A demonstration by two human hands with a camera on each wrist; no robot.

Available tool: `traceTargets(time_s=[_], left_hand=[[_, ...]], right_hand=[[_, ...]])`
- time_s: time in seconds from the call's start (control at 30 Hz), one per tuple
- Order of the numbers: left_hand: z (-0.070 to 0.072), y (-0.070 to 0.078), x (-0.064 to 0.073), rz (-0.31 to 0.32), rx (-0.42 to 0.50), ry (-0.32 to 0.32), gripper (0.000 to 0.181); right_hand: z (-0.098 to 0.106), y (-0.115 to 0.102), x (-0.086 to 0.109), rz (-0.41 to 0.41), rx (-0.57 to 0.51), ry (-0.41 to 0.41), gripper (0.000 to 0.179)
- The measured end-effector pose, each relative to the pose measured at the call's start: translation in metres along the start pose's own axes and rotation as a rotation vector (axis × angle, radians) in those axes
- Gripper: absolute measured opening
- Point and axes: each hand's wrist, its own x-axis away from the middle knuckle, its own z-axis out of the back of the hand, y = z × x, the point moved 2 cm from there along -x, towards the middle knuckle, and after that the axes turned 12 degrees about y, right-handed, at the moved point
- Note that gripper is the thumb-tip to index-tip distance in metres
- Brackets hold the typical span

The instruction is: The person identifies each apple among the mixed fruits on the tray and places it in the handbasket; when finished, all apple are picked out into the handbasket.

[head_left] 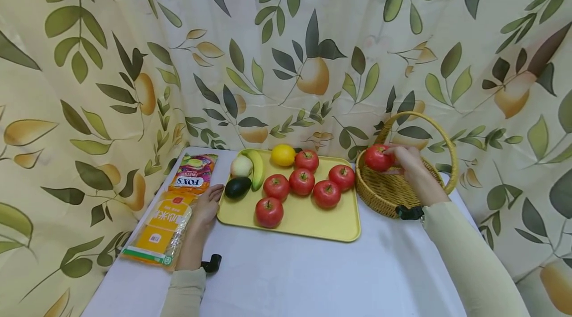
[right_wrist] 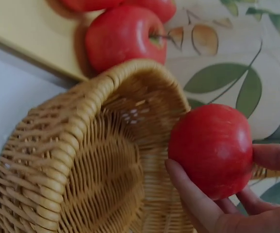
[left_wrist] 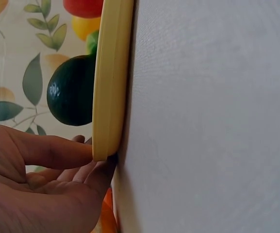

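Note:
My right hand [head_left: 405, 160] holds a red apple [head_left: 379, 158] over the open top of a wicker basket [head_left: 377, 190]. In the right wrist view the fingers and thumb grip this apple [right_wrist: 210, 151] from the side, above the woven interior. At the tray's left end, my left hand [head_left: 207, 206] pinches the rim of the yellow tray [head_left: 295, 231]; the left wrist view has the thumb at the rim [left_wrist: 106, 111] and fingers reaching under it. Several red apples [head_left: 301, 181] sit on the tray. A dark green avocado [head_left: 238, 188] lies closest to the left hand.
Also on the tray are a banana [head_left: 256, 170], a lemon [head_left: 283, 155] and a pale round fruit [head_left: 242, 165]. Left of it lie a Fox's candy bag [head_left: 194, 172] and an orange food packet [head_left: 158, 227]. The basket's tall handle [head_left: 452, 158] arches up; a patterned curtain [head_left: 286, 103] hangs behind.

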Motion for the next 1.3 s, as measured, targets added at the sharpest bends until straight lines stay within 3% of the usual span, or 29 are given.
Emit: traceTargets(time_s=[0.17,0.4,0.7,0.93,1.1,1.3], left_hand=[[0.001,-0.002,0.000,-0.019,-0.005,0.009,0.070],[-0.001,-0.001,0.001,-0.055,0.001,-0.001,0.068],[0.000,-0.002,0.000,-0.044,-0.061,0.021,0.066],[-0.001,0.000,0.001,-0.041,-0.067,0.021,0.066],[-0.003,0.002,0.001,-0.063,-0.042,0.013,0.065],[-0.002,0.001,0.001,-0.058,-0.048,0.025,0.064]], right_hand=[[-0.001,0.004,-0.012,-0.027,0.012,0.018,0.062],[0.001,0.017,-0.027,-0.117,0.012,-0.036,0.027],[0.000,0.030,-0.035,-0.199,-0.041,0.005,0.017],[0.001,0.033,-0.037,-0.267,-0.092,0.007,0.021],[0.003,0.037,-0.038,-0.306,-0.150,-0.039,0.015],[0.007,0.048,-0.050,-0.275,-0.164,-0.119,0.007]])
